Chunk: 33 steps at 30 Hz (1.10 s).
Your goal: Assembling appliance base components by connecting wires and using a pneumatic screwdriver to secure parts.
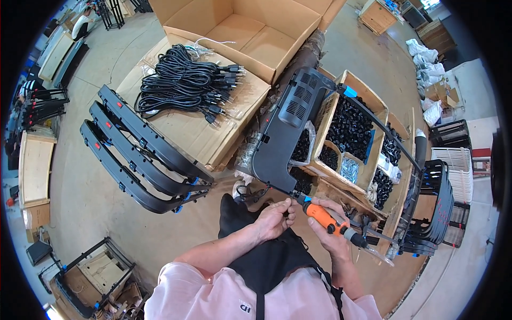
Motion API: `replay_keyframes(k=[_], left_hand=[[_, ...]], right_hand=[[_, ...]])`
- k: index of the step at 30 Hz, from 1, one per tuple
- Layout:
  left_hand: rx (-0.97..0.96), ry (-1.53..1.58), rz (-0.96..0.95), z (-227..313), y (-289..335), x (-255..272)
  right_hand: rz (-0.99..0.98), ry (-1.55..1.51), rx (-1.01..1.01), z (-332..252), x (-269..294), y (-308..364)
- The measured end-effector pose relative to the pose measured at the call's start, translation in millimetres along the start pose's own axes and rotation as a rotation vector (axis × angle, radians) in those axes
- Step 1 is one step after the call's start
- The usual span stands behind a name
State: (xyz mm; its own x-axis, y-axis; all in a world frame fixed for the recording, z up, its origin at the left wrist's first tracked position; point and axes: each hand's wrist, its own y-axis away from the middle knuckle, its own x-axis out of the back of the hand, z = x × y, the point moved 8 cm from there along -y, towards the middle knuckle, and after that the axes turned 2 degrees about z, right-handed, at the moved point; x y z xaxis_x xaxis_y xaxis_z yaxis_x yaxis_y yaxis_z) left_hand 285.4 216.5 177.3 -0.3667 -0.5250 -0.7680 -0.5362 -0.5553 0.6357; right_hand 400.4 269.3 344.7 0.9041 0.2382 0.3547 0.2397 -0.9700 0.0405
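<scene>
1. Right hand [335,241] is gripping the orange driver [323,216] beside the black frame's [271,156] lower end.
2. Left hand [273,220] is forming a fist, any contents hidden.
3. Holding the driver squarely should be preventing slips.

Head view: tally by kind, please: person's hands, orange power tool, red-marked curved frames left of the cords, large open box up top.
Person's hands: 2
Orange power tool: 1
Red-marked curved frames: 3
Large open box: 1
Total: 7

I see an orange power screwdriver [324,216] slanting, its tip close by a vented black housing [273,152].
</scene>
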Motion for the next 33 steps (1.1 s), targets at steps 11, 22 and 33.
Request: replay_keyframes(k=[11,22,33], left_hand=[[-0.075,-0.35,0.122,8,9,18],[-0.19,-0.358,0.108,15,16,27],[-0.182,-0.028,0.089,26,6,34]], right_hand=[[-0.099,0.159,-0.115,-8,-22,-33],[-0.223,0.222,0.0,-6,-35,-42],[-0.135,-0.081,-0.008,-31,-30,-26]])
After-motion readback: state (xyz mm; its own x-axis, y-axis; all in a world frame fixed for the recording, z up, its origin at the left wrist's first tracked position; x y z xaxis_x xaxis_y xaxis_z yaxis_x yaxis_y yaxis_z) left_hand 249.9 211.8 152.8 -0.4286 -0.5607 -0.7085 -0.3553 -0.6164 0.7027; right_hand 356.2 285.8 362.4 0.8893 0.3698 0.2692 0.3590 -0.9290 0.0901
